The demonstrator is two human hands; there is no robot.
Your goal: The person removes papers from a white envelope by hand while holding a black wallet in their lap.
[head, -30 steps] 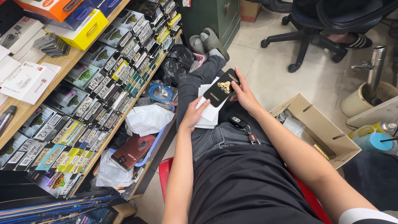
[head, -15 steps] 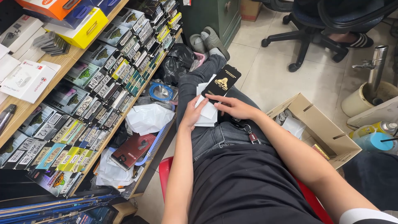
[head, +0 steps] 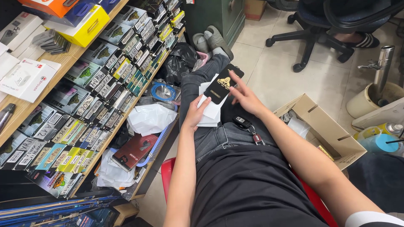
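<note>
I sit with my legs stretched out, and a stack of white flat packets (head: 209,112) rests on my left thigh. My left hand (head: 194,114) grips the stack's near left corner. A black flat packet with a gold emblem (head: 223,83) lies on top of the stack. My right hand (head: 244,96) is beside the black packet's right edge, fingers spread and fingertips touching it. A car key with a fob (head: 245,123) lies on my lap just below that hand.
Shelves of small boxed packets (head: 97,84) run along the left. White bags (head: 149,118), a dark red case (head: 134,151) and a blue tape roll (head: 163,91) lie below. An open cardboard box (head: 332,130) stands at the right; an office chair (head: 320,29) is beyond.
My right hand let go of the black packet, dropped onto the white stack, then came back up to the packet's right edge. The black packet now lies lower, on the stack.
</note>
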